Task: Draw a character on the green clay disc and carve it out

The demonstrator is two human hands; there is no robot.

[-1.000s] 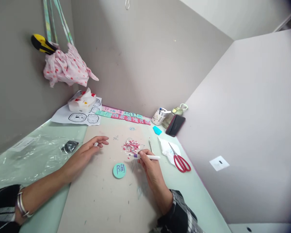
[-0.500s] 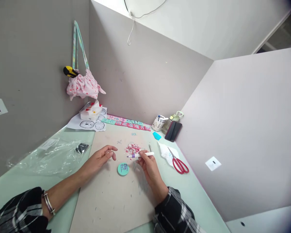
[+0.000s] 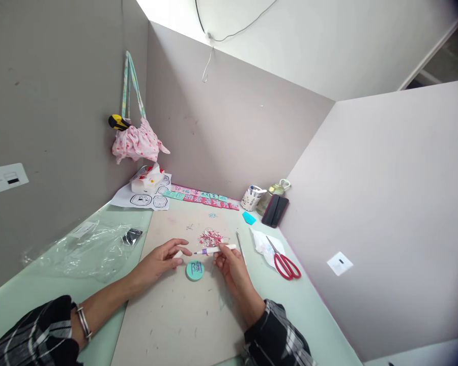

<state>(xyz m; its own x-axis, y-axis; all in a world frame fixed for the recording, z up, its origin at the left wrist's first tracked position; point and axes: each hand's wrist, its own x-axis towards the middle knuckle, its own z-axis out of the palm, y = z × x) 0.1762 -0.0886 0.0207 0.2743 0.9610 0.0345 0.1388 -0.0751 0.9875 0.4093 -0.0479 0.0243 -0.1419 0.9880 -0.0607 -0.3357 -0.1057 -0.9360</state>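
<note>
My right hand point(image 3: 231, 262) pinches a white marker point(image 3: 211, 249) with a purple tip, which points left and lies almost level. Between the thumb and fingers of my left hand point(image 3: 164, 258) is a small white marker cap point(image 3: 178, 254), a short way left of the bare tip. Just below the marker, a round turquoise eraser-like disc point(image 3: 195, 271) lies on the board, with a purple character drawn on its top. Neither hand touches the disc. Beyond the marker sits a pile of red and white shavings point(image 3: 210, 237).
A beige board point(image 3: 175, 325) covers the middle of the table. To the right lie a thin metal tool point(image 3: 239, 244), red-handled scissors point(image 3: 286, 265) on tissue, and a phone point(image 3: 275, 211). Lettered strips point(image 3: 206, 198) line the back. A plastic bag point(image 3: 99, 249) lies left.
The white cap now shows in my left fingers, which have closed in. My right hand has brought the marker slightly left and down, nearer to the cap. The camera view has shifted a little.
</note>
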